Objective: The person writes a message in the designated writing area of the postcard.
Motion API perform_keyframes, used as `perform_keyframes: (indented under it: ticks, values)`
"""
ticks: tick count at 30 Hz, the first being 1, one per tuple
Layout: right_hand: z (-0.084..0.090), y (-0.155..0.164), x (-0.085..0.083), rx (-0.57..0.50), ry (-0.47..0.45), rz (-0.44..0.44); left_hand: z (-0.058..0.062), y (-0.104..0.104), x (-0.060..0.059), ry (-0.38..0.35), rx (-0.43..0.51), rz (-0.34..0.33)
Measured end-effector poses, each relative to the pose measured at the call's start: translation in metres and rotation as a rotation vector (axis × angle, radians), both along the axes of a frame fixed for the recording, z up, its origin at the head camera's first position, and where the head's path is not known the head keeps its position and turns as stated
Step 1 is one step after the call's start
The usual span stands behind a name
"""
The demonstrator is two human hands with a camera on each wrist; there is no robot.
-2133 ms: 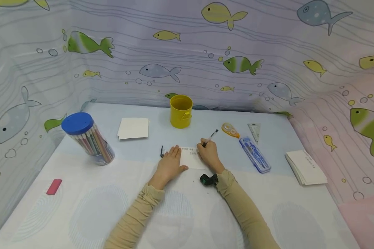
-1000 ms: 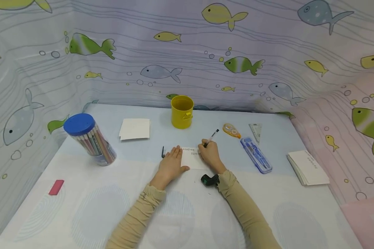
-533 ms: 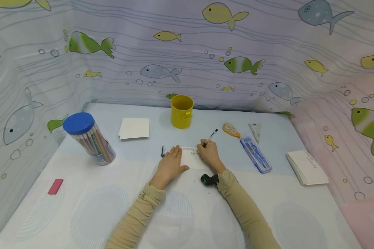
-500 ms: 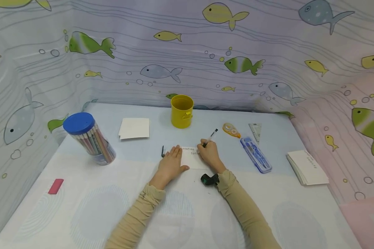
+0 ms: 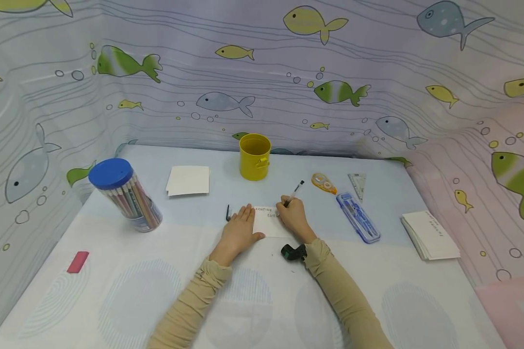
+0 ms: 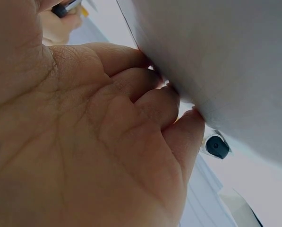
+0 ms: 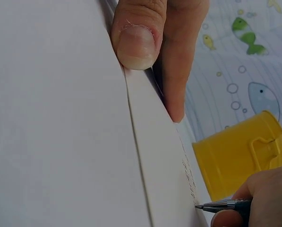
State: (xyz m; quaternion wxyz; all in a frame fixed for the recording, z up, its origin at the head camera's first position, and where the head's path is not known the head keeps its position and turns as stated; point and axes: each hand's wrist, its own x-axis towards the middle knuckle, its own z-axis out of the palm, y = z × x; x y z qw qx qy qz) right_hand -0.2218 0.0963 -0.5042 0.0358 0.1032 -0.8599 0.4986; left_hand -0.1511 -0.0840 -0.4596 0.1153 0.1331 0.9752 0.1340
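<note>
A cream paper card [image 5: 268, 227] with handwriting along its top lies in front of me in the head view. My left hand [image 5: 239, 231] rests flat on the card's left part, fingers extended and thumb out. My right hand [image 5: 293, 217] pinches a pen [image 5: 296, 189] with a clear barrel and dark grip. In the right wrist view the pen tip [image 7: 200, 206] is at the end of a line of writing on the card [image 7: 152, 142]. A black pen cap [image 5: 228, 212] lies just left of my left fingers.
Behind the card stands a yellow bucket [image 5: 254, 160]. Left are a blue-lidded jar of pencils [image 5: 131, 198], a blank card stack [image 5: 188, 180] and a red block [image 5: 77, 261]. Right are correction tape [image 5: 324, 183], a set square [image 5: 358, 185], a blue case [image 5: 358, 217] and written cards [image 5: 430, 235].
The pen's upper end has shifted slightly left, and my right hand stays at the writing. My left hand keeps its place on the card.
</note>
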Motion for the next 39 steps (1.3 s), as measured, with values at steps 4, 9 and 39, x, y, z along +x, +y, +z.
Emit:
perform_keyframes:
  ticks: [4, 9, 39]
  values:
    - [-0.0003, -0.0002, 0.0006, -0.010, -0.009, -0.001, -0.0014, 0.0000, 0.0005, 0.001, 0.004, -0.001]
    - [-0.0006, 0.0001, -0.0002, -0.015, -0.008, -0.018, -0.0025, -0.0002, 0.0000, 0.014, 0.010, -0.004]
    - [0.0004, 0.0061, 0.0016, -0.108, -0.028, -0.043, 0.0009, 0.0009, 0.0006, -0.012, -0.016, -0.003]
